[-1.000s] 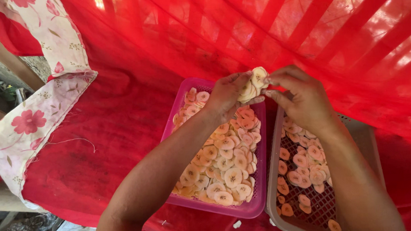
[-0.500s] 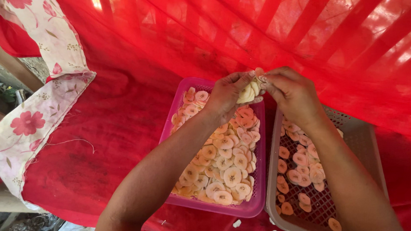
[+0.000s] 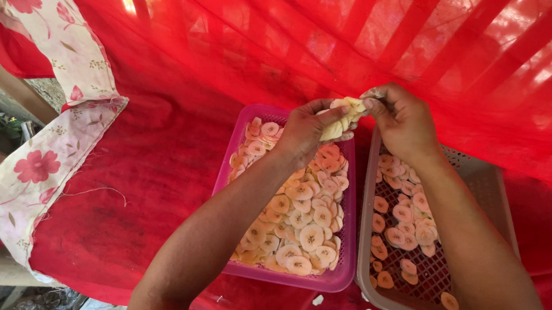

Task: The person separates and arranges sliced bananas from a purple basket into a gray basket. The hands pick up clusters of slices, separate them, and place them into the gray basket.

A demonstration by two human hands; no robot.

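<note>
Head view, looking down: your fingertips meet above the gap between two baskets, pinching a small clump of pale yellow slices [image 3: 344, 118] from both sides. Your left hand [image 3: 306, 131] grips the clump with thumb and curled fingers, pressed together around its lower end; your right hand [image 3: 403, 122] closes its fingers on the upper end, knuckles turned toward the camera. The clump hangs in the air, clear of both baskets, over the far rim of the pink one.

Beneath your left forearm sits the pink plastic basket [image 3: 349, 233], heaped with round, cream-coloured fruit slices [image 3: 301, 216]. Just beside it, under your right forearm, stands a grey lattice tray [image 3: 485, 182] holding a sparser single layer of slices [image 3: 405, 220], some tinged orange. Both rest on a red cloth [image 3: 132, 181], which also rises behind as a sheer red net [image 3: 370, 37]. A white fabric with red flowers [image 3: 49, 148] drapes along the left edge.
</note>
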